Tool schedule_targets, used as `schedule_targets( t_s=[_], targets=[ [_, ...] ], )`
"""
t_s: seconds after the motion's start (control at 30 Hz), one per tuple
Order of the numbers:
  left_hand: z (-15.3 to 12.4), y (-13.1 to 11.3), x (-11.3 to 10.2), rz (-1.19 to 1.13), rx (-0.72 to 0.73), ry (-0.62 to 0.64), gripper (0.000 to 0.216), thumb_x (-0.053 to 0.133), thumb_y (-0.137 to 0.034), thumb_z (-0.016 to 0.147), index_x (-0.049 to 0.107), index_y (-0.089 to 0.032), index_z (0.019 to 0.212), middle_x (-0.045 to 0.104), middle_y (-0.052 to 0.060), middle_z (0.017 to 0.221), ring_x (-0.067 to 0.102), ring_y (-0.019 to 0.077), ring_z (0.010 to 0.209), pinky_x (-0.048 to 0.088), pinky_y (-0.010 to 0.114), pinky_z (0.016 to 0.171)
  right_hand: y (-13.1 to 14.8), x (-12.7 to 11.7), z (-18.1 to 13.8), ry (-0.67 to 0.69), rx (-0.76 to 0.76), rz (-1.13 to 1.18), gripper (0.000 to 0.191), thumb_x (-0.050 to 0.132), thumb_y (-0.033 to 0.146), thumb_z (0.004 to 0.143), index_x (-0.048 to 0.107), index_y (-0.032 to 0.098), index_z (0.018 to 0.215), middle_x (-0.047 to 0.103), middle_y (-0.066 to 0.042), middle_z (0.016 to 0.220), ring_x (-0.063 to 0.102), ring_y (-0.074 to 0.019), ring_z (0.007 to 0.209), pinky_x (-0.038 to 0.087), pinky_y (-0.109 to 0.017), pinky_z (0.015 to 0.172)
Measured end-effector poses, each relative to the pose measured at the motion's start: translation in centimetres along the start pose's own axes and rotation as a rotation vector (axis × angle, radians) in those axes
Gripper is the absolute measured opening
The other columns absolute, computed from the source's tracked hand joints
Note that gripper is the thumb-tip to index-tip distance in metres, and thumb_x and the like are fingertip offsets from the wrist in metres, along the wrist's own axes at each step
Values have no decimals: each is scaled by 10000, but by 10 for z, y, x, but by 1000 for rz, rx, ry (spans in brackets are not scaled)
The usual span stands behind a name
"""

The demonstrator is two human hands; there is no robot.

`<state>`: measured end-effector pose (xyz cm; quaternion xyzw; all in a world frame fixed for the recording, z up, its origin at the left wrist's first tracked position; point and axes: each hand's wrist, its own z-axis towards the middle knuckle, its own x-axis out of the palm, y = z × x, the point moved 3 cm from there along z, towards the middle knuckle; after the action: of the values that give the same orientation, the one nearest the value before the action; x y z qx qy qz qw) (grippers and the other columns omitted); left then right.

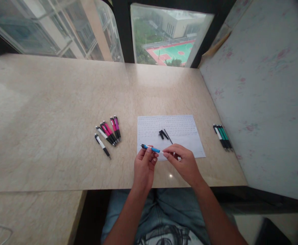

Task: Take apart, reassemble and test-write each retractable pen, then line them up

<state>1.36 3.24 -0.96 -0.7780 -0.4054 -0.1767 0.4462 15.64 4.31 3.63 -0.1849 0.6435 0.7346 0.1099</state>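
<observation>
Nearest, the left hand (144, 167) is partly curled, gripping a blue pen barrel (152, 148) between thumb and fingers over the near left part of a printed paper sheet (181, 127). The right hand (184, 162) pinches a small pale piece (162, 152), too tiny to identify, just beside the barrel's right end. Beyond them, short black pieces (161, 135) and a thin black rod (168, 136) lie on the sheet. Pens (109, 130) fan out leftward on the worktop (87, 92); farther back stands a window (169, 37).
</observation>
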Motion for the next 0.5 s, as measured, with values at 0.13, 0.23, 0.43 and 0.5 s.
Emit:
schedule_targets(
  t_s=[0.13,0.23,0.43,0.5],
  targets=[
    [-3,2,1,-10,-17,19,266,828,-242,699,679,-131,889,687,8,777,639,72,655,477,151,573,0,1,1,-30,-11,-22,85,655,227,876,737,208,867,695,-29,820,578,-131,653,448,-250,545],
    [-4,4,1,-24,-32,27,253,820,-240,713,680,-129,892,687,8,784,641,71,658,489,150,582,2,2,0,-50,-29,-45,86,660,221,876,744,209,869,705,-27,812,577,-129,645,453,-255,550],
    [-4,8,2,-68,-70,26,229,819,-227,715,679,-129,869,676,1,767,623,60,634,481,137,558,6,3,0,-86,-58,-98,84,660,219,879,730,208,834,700,-22,791,566,-126,624,457,-259,567],
    [-3,8,2,-86,-86,20,233,823,-233,709,678,-125,857,674,2,756,617,58,624,479,132,551,4,1,2,-85,-50,-108,97,648,240,888,719,212,829,698,-26,795,569,-135,630,457,-265,569]
  ],
)
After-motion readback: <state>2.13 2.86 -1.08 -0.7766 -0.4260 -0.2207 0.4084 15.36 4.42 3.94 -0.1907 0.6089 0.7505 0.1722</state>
